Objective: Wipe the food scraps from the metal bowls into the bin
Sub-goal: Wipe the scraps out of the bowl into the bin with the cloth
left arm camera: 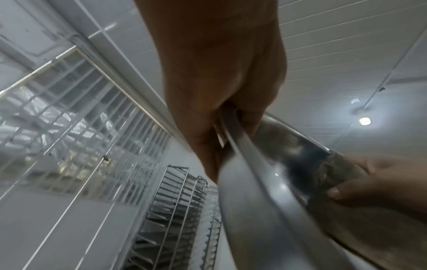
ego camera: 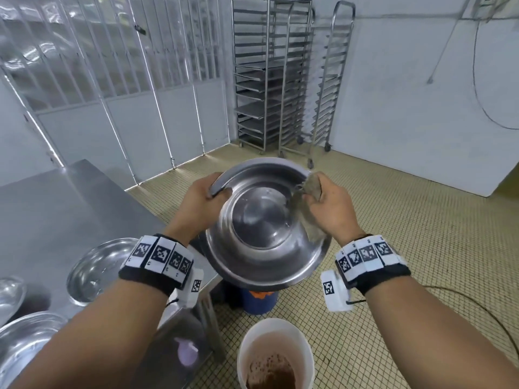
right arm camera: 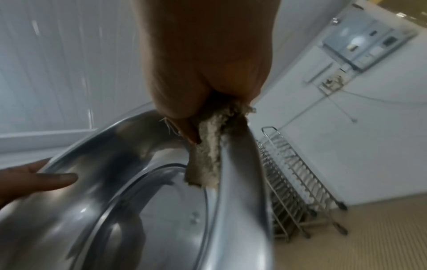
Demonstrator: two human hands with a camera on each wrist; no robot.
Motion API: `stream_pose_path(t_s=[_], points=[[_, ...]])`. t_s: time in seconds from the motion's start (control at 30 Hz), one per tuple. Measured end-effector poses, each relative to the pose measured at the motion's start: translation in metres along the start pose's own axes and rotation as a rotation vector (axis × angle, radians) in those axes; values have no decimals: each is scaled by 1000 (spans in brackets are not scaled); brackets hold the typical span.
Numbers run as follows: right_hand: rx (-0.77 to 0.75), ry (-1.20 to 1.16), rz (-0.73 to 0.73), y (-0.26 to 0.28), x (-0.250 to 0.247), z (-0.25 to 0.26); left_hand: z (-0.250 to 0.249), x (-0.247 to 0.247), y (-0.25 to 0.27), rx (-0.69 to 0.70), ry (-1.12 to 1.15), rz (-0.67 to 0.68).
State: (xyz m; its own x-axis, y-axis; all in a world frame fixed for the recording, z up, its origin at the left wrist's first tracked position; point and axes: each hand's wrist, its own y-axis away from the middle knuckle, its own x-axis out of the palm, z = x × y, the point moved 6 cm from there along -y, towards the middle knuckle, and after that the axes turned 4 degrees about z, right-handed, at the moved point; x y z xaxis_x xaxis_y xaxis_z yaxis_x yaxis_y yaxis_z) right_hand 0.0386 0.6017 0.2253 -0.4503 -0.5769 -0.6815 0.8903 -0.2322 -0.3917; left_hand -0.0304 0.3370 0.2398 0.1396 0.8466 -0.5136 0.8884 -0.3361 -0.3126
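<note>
The person held a metal bowl [ego camera: 264,220] in the air, tilted with its inside facing the head camera, above the tiled floor [ego camera: 407,220] and beside the steel table [ego camera: 56,209]. The left hand [ego camera: 203,197] gripped the bowl's left rim, thumb inside and fingers curled behind it; the left wrist view showed the rim [left arm camera: 233,127] wedged between thumb and fingers. The right hand [ego camera: 328,206] clenched a grey-brown cloth [ego camera: 311,186] and pressed it over the right rim; in the right wrist view the cloth [right arm camera: 208,151] lay folded over the rim's edge and hung down the inner wall. The bowl's inside looked wet and shiny.

Below, near the person, stood a white bin [ego camera: 275,357] holding brown scraps. A blue container [ego camera: 261,301] sat on the floor under the bowl. More bowls [ego camera: 98,270] lay on the table at the left. Tray racks [ego camera: 272,80] stood against the far wall.
</note>
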Motion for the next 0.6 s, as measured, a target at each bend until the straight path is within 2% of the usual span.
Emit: stream_pose_path(t_s=[0.07, 0.17, 0.27, 0.37, 0.43, 0.6], points=[[33, -72, -94, 2, -2, -2, 1, 1, 5, -35, 76, -76], [185, -237, -170, 14, 7, -14, 14, 3, 16, -150, 298, -257], [333, -373, -161, 29, 30, -22, 25, 9, 27, -192, 477, -442], [417, -463, -121, 36, 51, -22, 30, 18, 41, -232, 525, -572], [422, -463, -77, 35, 55, -22, 32, 19, 44, -249, 499, -566], [364, -370, 61, 23, 60, -25, 38, -6, 46, -218, 325, -417]])
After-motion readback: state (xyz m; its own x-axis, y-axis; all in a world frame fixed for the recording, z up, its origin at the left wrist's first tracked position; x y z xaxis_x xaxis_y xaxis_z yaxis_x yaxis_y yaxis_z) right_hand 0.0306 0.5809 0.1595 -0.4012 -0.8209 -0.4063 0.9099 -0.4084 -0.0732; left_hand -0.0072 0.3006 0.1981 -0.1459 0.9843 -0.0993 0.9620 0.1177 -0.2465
